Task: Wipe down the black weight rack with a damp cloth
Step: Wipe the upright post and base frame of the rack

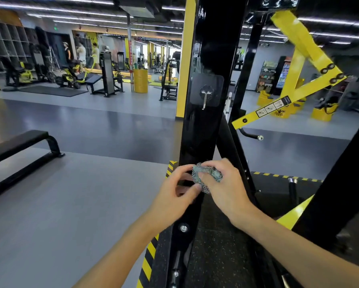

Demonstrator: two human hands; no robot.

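Note:
The black weight rack's upright post rises through the middle of the view, glossy, with a clear stick-on hook halfway up. A small bunched grey-green cloth is held in front of the post's lower part. My right hand grips the cloth from the right, fingers curled round it. My left hand pinches the cloth's left edge between thumb and fingers. Both hands meet at the post, just above a bolt in the frame.
Yellow lever arms of the machine slant to the right. A black flat bench stands at the left. Yellow-black hazard tape edges the speckled rubber platform below. People and other gym machines are far back left.

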